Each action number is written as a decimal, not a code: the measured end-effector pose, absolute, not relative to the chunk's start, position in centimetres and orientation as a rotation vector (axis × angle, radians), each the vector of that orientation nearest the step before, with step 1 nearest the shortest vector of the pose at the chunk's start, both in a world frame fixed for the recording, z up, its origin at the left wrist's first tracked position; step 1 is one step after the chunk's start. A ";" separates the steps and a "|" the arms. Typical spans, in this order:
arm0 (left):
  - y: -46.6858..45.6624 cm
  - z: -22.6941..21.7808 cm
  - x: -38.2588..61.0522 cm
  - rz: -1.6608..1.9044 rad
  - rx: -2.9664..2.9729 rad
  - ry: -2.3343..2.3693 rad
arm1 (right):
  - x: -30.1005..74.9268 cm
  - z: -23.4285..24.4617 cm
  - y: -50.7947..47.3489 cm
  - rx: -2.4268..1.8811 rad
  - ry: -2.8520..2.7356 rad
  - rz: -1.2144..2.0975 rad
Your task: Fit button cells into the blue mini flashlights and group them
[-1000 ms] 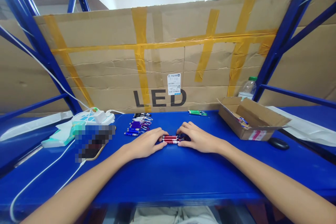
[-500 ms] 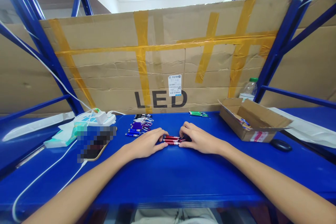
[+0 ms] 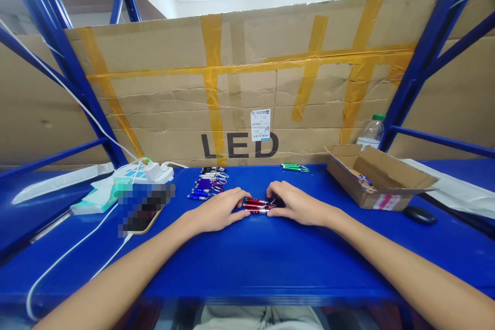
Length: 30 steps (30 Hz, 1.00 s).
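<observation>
A small bundle of red keychain penlights (image 3: pixel 256 210) with silver bands lies on the blue table between my hands. My left hand (image 3: pixel 222 210) has its thumb and fingers curled round their left ends. On the right ends, my right hand (image 3: pixel 296 205) pinches with thumb and bent fingers, near dark clips partly hidden there. The penlights lie side by side, pointing left to right. Beyond my left hand is a row of similar penlights (image 3: pixel 204 184) in black, silver, purple and blue, with carabiner clips. Several green penlights (image 3: pixel 295 167) lie farther back.
An open cardboard box (image 3: pixel 381 185) with small items inside stands at right, beside a black mouse (image 3: pixel 419 215) and a bottle (image 3: pixel 372 131). At left are a phone (image 3: pixel 145 211) with a cable, a power strip (image 3: pixel 154 172) and a tissue pack (image 3: pixel 95 201). A large carton (image 3: pixel 174 103) closes the back.
The view has shifted slightly, so everything sits a little farther right. Both hands stay at the ends of the red penlights, where a thin gap now shows between upper and lower ones.
</observation>
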<state>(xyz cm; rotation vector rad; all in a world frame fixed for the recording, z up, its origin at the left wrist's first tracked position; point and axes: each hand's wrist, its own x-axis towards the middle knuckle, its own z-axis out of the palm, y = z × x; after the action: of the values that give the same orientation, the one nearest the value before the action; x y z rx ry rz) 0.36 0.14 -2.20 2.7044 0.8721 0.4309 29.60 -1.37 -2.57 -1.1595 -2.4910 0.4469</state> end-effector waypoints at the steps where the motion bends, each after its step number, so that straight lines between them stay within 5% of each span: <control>1: 0.1 -2.2 0.4 0.429 2.705 0.876 | 29.6 -2.5 -1.4 -1.159 -2.481 0.454; 30: 0.1 -2.2 0.4 0.396 2.685 0.909 | 29.6 -2.6 -1.6 -1.003 -2.557 0.291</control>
<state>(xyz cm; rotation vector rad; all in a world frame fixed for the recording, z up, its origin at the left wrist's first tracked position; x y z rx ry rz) 0.39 0.05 -2.22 2.6854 0.9093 0.3958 29.62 -1.58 -2.62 -1.0025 -2.5573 0.2909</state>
